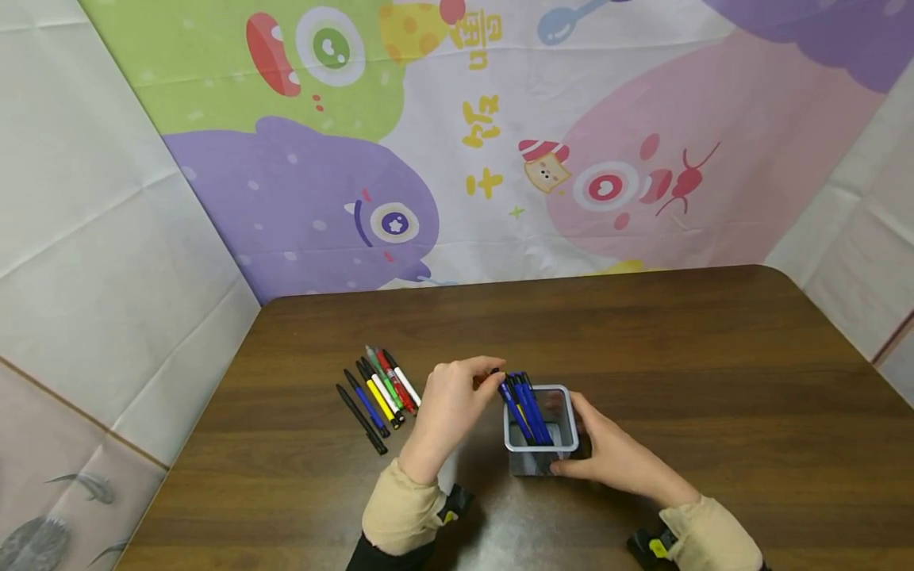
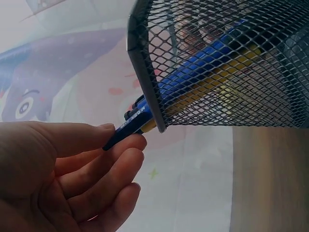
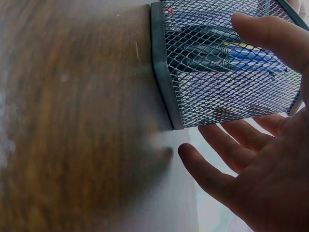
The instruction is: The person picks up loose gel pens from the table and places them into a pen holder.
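Note:
A black mesh pen holder point(image 1: 524, 465) stands upright on the table, with several blue pens leaning inside it. My left hand point(image 1: 450, 404) is at its left rim, thumb and index finger pinching the upper end of a blue pen point(image 2: 137, 118). That pen's lower part is inside the holder; a yellow pen point(image 2: 231, 72) shows beside it through the mesh. From the right, my right hand point(image 1: 614, 458) grips the holder, thumb point(image 3: 273, 36) on its near wall and fingers along the right side. In the head view, those fingers are partly hidden behind the holder.
Left of the holder lies a slanted row of pens and markers: a black pen point(image 1: 360, 419), a blue pen point(image 1: 366, 404), a yellow marker point(image 1: 380, 398), and white, green and red ones. The brown wooden table point(image 1: 643, 341) ends at a cartoon-printed cloth point(image 1: 485, 238).

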Available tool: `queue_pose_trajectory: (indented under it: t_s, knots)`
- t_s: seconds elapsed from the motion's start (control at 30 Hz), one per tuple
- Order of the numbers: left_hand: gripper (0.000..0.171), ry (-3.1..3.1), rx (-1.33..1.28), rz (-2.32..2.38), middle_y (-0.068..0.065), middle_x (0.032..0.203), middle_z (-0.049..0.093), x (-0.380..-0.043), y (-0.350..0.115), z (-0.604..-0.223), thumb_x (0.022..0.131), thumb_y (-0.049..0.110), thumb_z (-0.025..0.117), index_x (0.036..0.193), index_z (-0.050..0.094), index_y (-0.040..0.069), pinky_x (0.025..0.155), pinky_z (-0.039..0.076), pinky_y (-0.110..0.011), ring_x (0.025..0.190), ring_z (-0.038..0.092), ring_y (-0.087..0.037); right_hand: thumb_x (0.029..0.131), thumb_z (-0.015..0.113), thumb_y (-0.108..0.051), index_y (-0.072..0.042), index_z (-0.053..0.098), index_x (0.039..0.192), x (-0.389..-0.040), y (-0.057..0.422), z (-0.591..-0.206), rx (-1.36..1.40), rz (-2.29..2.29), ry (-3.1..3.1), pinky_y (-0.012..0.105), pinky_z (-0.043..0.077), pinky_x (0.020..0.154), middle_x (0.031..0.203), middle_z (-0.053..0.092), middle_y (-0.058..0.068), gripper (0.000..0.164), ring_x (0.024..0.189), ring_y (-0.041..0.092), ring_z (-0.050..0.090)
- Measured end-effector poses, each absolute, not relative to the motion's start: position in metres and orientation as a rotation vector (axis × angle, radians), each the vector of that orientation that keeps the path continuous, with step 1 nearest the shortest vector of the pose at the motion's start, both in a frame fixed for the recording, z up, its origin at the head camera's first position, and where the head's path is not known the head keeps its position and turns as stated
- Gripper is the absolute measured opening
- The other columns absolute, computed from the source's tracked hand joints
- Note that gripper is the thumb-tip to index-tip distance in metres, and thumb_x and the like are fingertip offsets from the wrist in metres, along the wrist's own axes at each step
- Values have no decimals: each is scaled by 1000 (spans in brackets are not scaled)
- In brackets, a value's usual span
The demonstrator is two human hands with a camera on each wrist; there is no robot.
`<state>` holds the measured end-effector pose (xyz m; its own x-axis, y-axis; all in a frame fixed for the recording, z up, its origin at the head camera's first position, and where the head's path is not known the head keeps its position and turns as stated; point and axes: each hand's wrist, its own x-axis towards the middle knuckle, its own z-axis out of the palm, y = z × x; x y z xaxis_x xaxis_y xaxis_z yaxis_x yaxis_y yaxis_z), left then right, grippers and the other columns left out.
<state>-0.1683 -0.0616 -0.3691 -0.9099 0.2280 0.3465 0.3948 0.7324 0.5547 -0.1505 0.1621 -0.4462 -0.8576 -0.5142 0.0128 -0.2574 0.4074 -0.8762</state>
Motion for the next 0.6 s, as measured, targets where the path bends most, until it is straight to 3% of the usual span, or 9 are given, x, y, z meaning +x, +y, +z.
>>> queue_pose_trajectory:
  t_s: [0.6]
  knots:
    - [13,-2710,-518,-940,1,72,62,-169,-58,-373,88,16,60,98,67,11,48,36,-19,50,41,-5,71,77,-28,-15,25,137,-150,162,-445,-662,-1403,2436,32,46,83,123,49,11,86,108,24,56]
